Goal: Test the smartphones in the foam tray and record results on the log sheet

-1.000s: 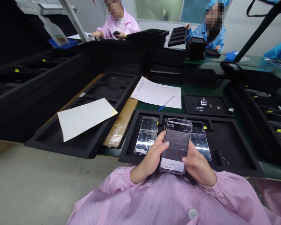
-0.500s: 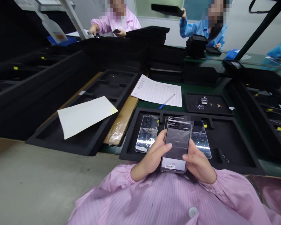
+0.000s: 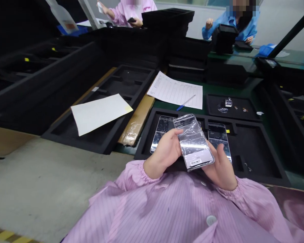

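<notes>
A smartphone (image 3: 194, 141) under clear, creased film is tilted over the black foam tray (image 3: 262, 175), its top leaning left. A small barcode label shows near its lower end. My left hand (image 3: 167, 148) grips the phone's left side, thumb on the front and fingers hidden behind. At the lower right edge, my right hand (image 3: 221, 167) is open, its thumb raised off the phone; its fingers reach partly behind the phone, where contact is hidden. Another phone (image 3: 160, 130) lies in the tray to the left, and a third phone (image 3: 219, 138) lies to the right.
A printed form (image 3: 178, 89) carries a blue pen (image 3: 185, 103). Beyond the phones, a small tray (image 3: 212, 113) holds a shiny metal object (image 3: 228, 103). White paper (image 3: 101, 114) covers part of the left tray. Stacked black trays (image 3: 167, 23) and two people stand farther back.
The phone has tilted, its top swinging left. My right thumb has lifted off its front. The view has shifted; the person in blue has lowered a black tray onto the stack or out of sight.
</notes>
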A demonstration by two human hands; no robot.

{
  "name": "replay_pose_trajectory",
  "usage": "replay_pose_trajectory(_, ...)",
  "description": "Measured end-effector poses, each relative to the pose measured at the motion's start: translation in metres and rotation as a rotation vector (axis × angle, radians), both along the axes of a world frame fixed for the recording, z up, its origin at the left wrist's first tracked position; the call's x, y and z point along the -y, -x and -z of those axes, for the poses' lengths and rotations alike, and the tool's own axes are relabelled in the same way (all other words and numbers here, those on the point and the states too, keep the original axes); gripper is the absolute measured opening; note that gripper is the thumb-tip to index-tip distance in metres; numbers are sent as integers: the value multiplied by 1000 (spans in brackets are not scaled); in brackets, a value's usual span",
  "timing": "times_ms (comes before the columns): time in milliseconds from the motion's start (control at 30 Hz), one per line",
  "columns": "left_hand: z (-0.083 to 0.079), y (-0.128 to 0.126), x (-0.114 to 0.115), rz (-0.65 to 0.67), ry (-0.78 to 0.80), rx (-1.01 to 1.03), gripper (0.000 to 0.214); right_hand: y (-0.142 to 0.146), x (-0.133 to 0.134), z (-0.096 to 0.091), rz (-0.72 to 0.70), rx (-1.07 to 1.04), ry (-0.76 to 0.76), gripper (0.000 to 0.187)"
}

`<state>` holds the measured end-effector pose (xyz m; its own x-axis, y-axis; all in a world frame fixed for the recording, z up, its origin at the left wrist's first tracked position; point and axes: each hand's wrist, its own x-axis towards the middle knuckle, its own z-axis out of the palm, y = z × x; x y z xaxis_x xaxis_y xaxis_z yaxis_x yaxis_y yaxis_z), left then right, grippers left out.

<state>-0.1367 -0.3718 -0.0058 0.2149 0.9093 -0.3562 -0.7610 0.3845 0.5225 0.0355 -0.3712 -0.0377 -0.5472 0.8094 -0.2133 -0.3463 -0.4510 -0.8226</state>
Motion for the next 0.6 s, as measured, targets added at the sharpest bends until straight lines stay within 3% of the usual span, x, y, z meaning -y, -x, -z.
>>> replay_pose_trajectory(200,-3,15,-7,14,72,100,21,-5,2,0,122,19,-105,45)
replay_pose_trajectory(333,-3,20,-8,82,83,144,27,-7,10,-8,19,155,-227,21)
replay_pose_trajectory(433,-5,17,-8,73,86,145,32,-5,16,-15,-31,221,-311,21)
replay_pose_trajectory(600,-15,9,-7,-7,107,96,35,3,19,-25,-29,230,-309,25)
